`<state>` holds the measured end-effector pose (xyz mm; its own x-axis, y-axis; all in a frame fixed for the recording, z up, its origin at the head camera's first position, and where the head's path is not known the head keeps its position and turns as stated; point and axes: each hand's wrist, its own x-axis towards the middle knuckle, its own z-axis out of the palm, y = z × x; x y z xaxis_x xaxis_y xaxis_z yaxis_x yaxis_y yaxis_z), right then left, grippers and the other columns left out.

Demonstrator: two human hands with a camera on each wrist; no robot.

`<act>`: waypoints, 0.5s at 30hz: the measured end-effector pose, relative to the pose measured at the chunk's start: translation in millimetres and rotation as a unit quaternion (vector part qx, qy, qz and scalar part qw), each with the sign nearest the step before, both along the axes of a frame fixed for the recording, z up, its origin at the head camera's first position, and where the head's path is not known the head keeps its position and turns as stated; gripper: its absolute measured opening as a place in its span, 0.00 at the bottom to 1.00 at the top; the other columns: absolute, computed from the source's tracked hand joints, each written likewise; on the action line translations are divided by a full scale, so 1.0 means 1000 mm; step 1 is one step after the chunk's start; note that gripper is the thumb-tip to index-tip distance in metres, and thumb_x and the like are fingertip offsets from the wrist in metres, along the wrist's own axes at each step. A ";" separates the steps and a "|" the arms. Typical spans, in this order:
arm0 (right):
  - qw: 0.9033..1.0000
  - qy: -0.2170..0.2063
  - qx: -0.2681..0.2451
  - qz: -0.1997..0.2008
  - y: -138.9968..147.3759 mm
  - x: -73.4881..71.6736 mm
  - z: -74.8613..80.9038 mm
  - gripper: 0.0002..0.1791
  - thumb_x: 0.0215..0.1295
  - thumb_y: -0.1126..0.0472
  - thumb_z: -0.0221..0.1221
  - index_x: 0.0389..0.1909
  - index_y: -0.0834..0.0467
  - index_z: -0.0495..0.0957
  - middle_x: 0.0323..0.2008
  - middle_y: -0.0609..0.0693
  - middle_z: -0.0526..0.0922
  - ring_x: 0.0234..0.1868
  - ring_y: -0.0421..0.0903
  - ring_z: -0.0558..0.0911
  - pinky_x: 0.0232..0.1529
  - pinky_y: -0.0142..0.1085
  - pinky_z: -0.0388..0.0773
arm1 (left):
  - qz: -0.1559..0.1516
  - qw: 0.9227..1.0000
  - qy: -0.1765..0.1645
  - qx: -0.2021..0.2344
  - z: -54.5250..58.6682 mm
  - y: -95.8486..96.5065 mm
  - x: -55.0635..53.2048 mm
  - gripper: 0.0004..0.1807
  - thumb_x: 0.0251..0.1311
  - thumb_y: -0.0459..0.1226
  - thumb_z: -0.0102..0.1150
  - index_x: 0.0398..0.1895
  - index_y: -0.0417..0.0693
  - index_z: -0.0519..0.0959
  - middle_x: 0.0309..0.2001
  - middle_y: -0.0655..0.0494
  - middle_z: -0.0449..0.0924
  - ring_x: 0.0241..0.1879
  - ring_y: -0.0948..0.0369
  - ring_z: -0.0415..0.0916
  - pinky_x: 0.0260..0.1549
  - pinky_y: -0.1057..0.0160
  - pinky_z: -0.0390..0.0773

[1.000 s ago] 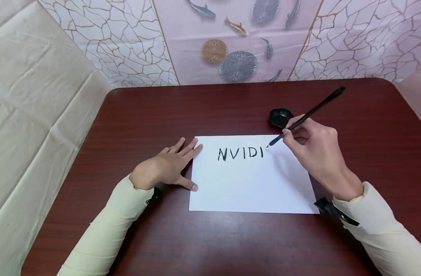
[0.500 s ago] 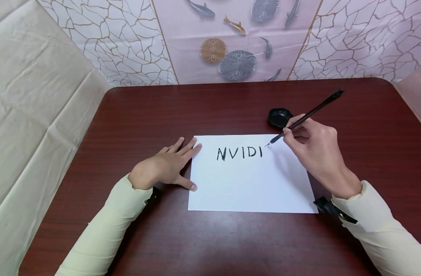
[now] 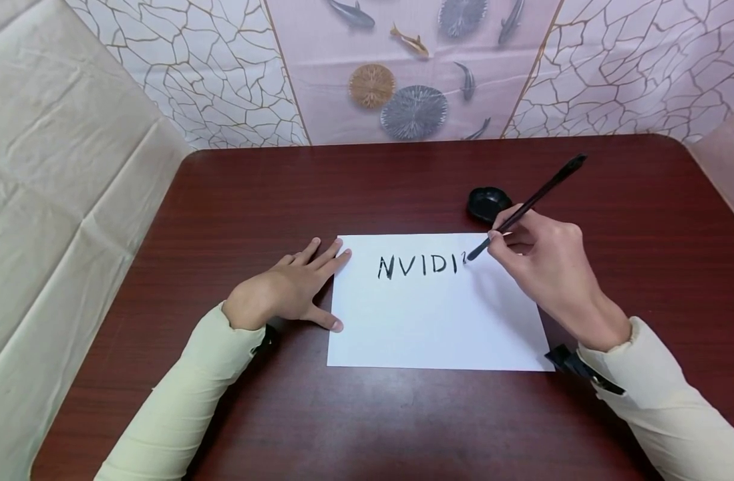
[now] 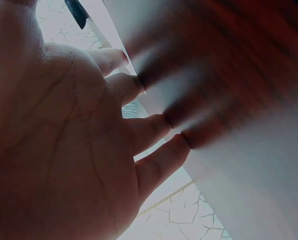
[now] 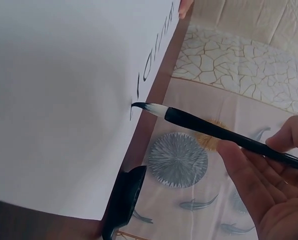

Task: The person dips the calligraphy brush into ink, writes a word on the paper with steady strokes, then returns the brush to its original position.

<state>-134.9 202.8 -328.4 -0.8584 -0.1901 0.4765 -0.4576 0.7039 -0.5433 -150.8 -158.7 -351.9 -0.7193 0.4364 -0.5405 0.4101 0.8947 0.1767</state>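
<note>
My right hand (image 3: 549,264) pinches a dark-handled writing brush (image 3: 543,190) over the upper right of a white sheet of paper (image 3: 427,327). In the right wrist view the bent black tip of the brush (image 5: 189,120) meets the paper beside a thin fresh stroke. Black letters (image 3: 417,266) reading NVIDI run along the sheet's upper part, followed by a small partial mark. Spread fingers of my left hand (image 3: 288,287) rest on the paper's left edge, the thumb lower down. From below, the left wrist view shows the left palm (image 4: 64,125) with its fingers extended.
Just behind the paper stands a small black ink dish (image 3: 487,203), partly hidden by the right hand. The paper lies on a reddish-brown table (image 3: 318,190). Patterned cloth (image 3: 222,73) hangs at the back, and pale cloth (image 3: 60,220) hangs on the left.
The brush tip has moved slightly down the page, leaving a small curved mark right of the last I. The brush's upper end has swung left. My left hand has stayed in place.
</note>
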 end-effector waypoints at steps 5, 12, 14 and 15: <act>1.000 0.006 0.007 0.011 -0.003 0.002 0.003 0.07 0.61 0.76 0.63 0.38 0.63 0.83 0.35 0.56 0.91 0.31 0.52 0.91 0.37 0.10 0.70 | 0.000 1.000 -0.001 0.000 0.001 0.000 0.000 0.71 0.55 0.70 0.69 0.88 0.61 0.31 0.86 0.60 0.20 0.85 0.47 0.21 0.78 0.35 0.45; 1.000 0.012 0.010 0.015 -0.002 0.004 0.007 0.08 0.61 0.76 0.64 0.39 0.64 0.84 0.36 0.58 0.91 0.32 0.51 0.92 0.39 0.09 0.69 | -0.003 1.000 0.003 0.001 0.000 0.000 0.000 0.70 0.55 0.70 0.69 0.88 0.61 0.32 0.86 0.59 0.21 0.85 0.46 0.21 0.78 0.35 0.46; 1.000 0.018 0.008 0.006 -0.001 0.004 0.007 0.08 0.62 0.75 0.64 0.40 0.63 0.85 0.36 0.57 0.91 0.33 0.39 0.90 0.39 0.10 0.70 | -0.003 1.000 0.002 0.001 0.000 0.000 0.000 0.70 0.55 0.70 0.69 0.88 0.61 0.32 0.86 0.59 0.21 0.85 0.46 0.22 0.78 0.35 0.46; 1.000 0.019 0.005 0.002 0.000 0.003 0.007 0.08 0.62 0.75 0.64 0.41 0.63 0.85 0.36 0.57 0.91 0.33 0.33 0.89 0.38 0.10 0.70 | -0.002 1.000 0.002 0.001 0.000 0.000 0.000 0.70 0.55 0.70 0.69 0.88 0.61 0.32 0.86 0.59 0.20 0.85 0.46 0.21 0.77 0.34 0.46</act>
